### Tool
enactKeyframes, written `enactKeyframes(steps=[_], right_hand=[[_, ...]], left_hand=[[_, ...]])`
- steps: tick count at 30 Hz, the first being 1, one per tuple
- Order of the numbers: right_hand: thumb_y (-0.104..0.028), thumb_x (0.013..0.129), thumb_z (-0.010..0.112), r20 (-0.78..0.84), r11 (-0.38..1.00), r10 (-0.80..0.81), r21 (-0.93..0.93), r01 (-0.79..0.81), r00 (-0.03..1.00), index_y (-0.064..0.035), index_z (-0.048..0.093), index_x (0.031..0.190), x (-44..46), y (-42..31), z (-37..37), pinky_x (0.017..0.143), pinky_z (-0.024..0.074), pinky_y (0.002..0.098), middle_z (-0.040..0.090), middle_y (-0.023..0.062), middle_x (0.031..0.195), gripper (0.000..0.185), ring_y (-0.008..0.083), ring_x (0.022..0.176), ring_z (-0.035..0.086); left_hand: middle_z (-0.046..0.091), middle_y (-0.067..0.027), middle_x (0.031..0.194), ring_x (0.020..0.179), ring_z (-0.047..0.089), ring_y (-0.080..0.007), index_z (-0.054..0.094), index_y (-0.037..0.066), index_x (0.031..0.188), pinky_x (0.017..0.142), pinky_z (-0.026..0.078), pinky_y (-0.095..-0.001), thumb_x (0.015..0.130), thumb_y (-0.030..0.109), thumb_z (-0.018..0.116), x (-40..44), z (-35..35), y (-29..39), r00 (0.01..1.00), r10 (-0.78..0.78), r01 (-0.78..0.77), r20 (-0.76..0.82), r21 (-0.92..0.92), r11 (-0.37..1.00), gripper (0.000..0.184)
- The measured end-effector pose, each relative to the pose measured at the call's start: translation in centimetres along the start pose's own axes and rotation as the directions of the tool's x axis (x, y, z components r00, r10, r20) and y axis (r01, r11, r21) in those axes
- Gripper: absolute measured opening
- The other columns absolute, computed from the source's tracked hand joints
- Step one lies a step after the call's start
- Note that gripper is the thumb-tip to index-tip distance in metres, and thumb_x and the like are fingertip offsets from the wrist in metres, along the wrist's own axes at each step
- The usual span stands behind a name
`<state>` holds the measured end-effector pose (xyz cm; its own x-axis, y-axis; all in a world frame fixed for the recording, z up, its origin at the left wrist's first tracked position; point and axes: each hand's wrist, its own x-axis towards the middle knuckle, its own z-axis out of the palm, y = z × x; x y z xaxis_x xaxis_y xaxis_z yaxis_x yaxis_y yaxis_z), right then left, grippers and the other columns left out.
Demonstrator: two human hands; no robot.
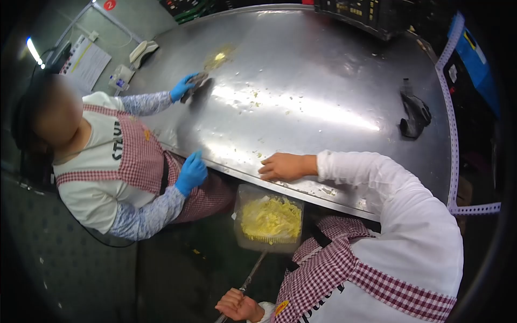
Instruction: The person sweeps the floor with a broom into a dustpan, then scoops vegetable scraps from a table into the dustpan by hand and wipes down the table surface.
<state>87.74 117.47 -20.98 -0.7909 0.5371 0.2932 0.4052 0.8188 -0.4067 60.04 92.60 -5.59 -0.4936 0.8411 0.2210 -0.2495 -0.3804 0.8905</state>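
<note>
My right hand [283, 166] rests palm down at the near edge of the steel table [301, 64], fingers lying on the metal. Small pale scraps [259, 155] lie beside it. Low in front of my apron, my left hand [239, 304] is closed round the handle of a long-handled dustpan [243, 218]. Its pale, see-through pan is just below the table edge, filled with yellow shredded scraps [272, 218]. Toothed ridges show along one side of the pan.
Across the corner, a co-worker in blue gloves presses a dark cloth [195, 88] on the table; the other gloved hand [192, 172] hangs by the edge. A black glove-like item [413, 113] lies at right. Yellow residue [219, 56] and black crates [355, 16] are farther back.
</note>
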Motion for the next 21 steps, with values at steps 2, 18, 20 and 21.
enactKeyframes(steps=[2,18,20,21], right_hand=[[-0.014,0.083,0.05,-0.046,0.997,0.05,-0.05,-0.053,0.998,-0.0068,0.057,0.104,-3.5,-1.6,-2.0,0.079,0.0465,0.0379,0.055,0.009,0.111,0.024,0.0295,0.104,0.051],[-0.007,0.08,0.06,-0.287,0.552,0.802,0.692,-0.465,0.524,-0.0016,0.063,0.091,-3.9,-8.4,-10.6,0.064,0.0495,0.0281,0.063,0.0091,0.083,0.013,0.0164,0.071,0.061],[-0.006,0.08,0.058,-0.381,0.694,0.681,0.608,-0.385,0.625,-0.0018,0.062,0.094,-1.5,-10.7,-7.8,0.071,0.0495,0.0302,0.062,0.0097,0.089,0.015,0.0196,0.079,0.061],[-0.004,0.08,0.056,-0.422,0.77,0.596,0.541,-0.338,0.683,-0.0025,0.062,0.095,-1.1,-11.8,-5.3,0.074,0.049,0.0326,0.062,0.0105,0.092,0.017,0.0225,0.083,0.06]], left_hand=[[0.022,0.0012,0.051,0.047,0.023,-0.0115,0.029,0.013,0.06,0.05,0.025,-0.0279,0.097,0.027,0.03,0.4,0.0,0.3,1.0,-0.021,0.021,0.022,-0.029,0.999,0.039],[0.017,0.0028,0.047,0.041,0.014,-0.0076,0.023,0.014,0.056,0.042,0.018,-0.0216,0.098,0.03,0.026,2.2,1.3,1.6,0.998,-0.041,0.032,0.053,0.162,0.986,0.045],[0.017,0.0028,0.047,0.04,0.014,-0.0077,0.023,0.015,0.056,0.041,0.017,-0.0219,0.098,0.03,0.026,2.8,1.1,1.5,0.989,-0.037,0.023,0.143,0.095,0.995,0.045],[0.017,0.0028,0.047,0.04,0.014,-0.0077,0.023,0.015,0.056,0.041,0.017,-0.0219,0.098,0.03,0.026,2.8,1.5,1.7,0.989,-0.041,0.027,0.143,0.104,0.994,0.045]])
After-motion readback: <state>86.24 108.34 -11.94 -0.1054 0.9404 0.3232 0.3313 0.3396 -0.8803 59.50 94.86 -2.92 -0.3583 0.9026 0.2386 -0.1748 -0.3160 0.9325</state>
